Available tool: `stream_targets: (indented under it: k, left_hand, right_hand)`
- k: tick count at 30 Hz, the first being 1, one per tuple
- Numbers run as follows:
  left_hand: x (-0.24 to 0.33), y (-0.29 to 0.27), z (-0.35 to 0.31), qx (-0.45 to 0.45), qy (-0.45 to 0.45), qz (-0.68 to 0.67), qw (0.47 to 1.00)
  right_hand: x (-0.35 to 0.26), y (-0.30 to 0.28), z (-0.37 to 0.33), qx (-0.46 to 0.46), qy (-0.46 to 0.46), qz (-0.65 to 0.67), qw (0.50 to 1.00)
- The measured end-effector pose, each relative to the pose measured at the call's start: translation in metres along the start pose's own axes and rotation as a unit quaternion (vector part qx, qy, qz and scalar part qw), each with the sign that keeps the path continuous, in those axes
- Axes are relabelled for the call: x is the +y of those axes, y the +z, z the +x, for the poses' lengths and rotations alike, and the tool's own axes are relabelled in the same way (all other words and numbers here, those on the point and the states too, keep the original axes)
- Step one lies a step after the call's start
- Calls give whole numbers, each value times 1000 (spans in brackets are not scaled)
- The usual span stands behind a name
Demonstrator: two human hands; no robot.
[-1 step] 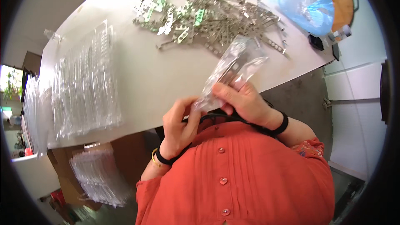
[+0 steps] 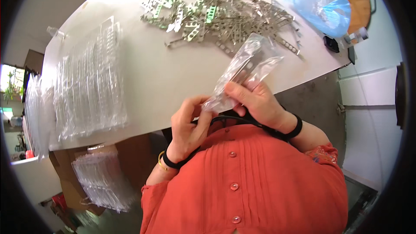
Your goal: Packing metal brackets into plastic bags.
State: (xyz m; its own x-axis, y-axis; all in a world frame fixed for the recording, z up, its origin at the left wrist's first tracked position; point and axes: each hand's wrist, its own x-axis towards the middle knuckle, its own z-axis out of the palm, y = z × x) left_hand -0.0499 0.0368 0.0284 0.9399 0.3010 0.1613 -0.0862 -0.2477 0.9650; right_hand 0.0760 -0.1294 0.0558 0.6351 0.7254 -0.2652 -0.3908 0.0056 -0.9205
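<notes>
A clear plastic bag [image 2: 251, 47] spans both my hands over the near edge of the table. Inside it lies a flat metal strip with round holes [image 2: 248, 67]. My right hand [image 2: 255, 102] grips the bag and the strip through the plastic, thumb on top. Close by on the left, my left hand [image 2: 188, 123] pinches the bag's crumpled lower end between thumb and fingers. Just beyond the bag spreads a loose heap of perforated metal strips [image 2: 242, 17], some showing green.
Packed clear plastic trays [image 2: 89, 82] stand in a row on the table [image 2: 151, 82] at left. More clear packs [image 2: 104, 180] sit lower, by a brown carton [image 2: 141, 156]. At far right are a blue plastic bag [image 2: 320, 4], a black object [image 2: 331, 43] and a small bottle [image 2: 357, 37].
The whole picture has shifted slightly. Both hands keep the same hold on the clear bag, which has barely moved.
</notes>
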Motion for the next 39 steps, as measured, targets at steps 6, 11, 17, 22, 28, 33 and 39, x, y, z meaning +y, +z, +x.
stream_targets:
  k: [6, 11, 17, 22, 28, 33, 39]
  left_hand:
    - [5, 4, 9, -42, -68, -181, 980]
    - [3, -1, 9, -69, -81, -217, 970]
    - [-4, 0, 10, -74, -25, -170, 982]
    - [-9, 0, 7, -65, -42, -144, 986]
    - [3, -4, 8, -79, -124, -226, 963]
    - [5, -5, 6, -63, -113, -235, 963]
    - [-2, -3, 3, -55, -72, -186, 978]
  right_hand:
    - [2, 2, 2, -19, 4, 3, 1000]
    - [5, 3, 4, -43, 4, -2, 999]
    - [-1, 3, 2, -75, 15, -41, 996]
    - [4, 2, 0, -83, 12, -75, 994]
    - [5, 6, -2, -59, -8, -68, 996]
    - [3, 5, -4, -70, 24, -59, 996]
    - [5, 5, -4, -83, 9, -91, 992]
